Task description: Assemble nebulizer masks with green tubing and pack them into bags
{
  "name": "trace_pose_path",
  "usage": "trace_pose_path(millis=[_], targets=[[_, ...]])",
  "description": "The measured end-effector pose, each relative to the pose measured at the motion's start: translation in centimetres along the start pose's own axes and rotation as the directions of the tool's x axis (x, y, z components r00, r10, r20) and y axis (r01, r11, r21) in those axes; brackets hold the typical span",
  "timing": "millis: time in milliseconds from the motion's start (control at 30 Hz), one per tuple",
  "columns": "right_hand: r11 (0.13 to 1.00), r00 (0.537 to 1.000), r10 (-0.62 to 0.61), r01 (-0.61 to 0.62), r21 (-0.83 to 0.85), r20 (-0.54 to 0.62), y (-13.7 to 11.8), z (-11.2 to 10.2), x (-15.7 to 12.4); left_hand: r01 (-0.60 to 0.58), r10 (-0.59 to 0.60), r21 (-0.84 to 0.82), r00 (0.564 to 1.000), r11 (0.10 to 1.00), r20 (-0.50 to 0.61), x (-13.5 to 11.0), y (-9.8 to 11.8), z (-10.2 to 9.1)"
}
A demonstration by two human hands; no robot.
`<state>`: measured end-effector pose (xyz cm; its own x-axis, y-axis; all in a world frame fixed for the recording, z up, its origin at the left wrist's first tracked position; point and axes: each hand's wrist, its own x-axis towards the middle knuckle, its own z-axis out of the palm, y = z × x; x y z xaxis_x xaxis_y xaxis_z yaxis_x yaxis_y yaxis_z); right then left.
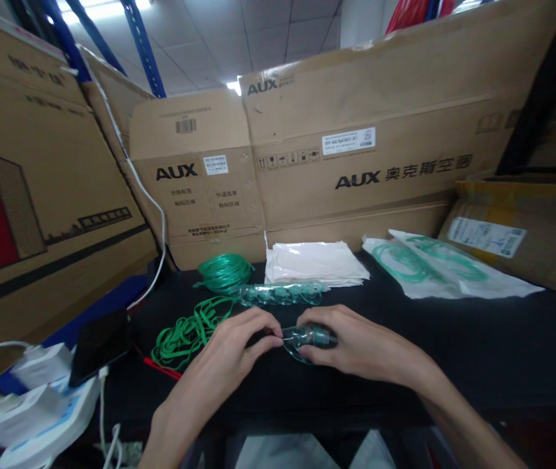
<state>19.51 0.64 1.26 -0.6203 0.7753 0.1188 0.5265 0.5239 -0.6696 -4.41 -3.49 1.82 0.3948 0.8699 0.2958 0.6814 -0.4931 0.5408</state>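
My right hand (341,339) is closed around a clear green plastic face mask (302,335), held just above the black table. From the left, my left hand (248,342) pinches the mask's near edge between thumb and fingertips; what exactly lies in the pinch is too small to make out. Beyond the hands lies a row of nested clear green masks (282,294). A coil of green tubing (223,273) sits behind their left end. Loose green elastic straps (184,335) are heaped beside my left hand.
White bags (314,262) are stacked at the back, with packed green tubing in white bags (424,264) to their right. A carton (517,228) stands far right. Large cardboard panels (356,143) wall the table. At left are a phone (99,345) and a power strip (53,423) with cables.
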Motion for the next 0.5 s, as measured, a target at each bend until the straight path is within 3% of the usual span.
trace_pose_path(millis=[300, 500], targets=[[1.0, 0.999, -0.019, 0.02, -0.009, 0.028, -0.3, -0.4, -0.4, 0.019, -0.013, -0.098, 0.998, 0.995, 0.057, -0.3, 1.0, -0.4], [1.0, 0.999, -0.028, 0.029, -0.006, 0.044, -0.4, -0.2, -0.4, 0.059, -0.051, -0.077, 0.993, 0.995, 0.104, -0.5, 1.3, -0.3]])
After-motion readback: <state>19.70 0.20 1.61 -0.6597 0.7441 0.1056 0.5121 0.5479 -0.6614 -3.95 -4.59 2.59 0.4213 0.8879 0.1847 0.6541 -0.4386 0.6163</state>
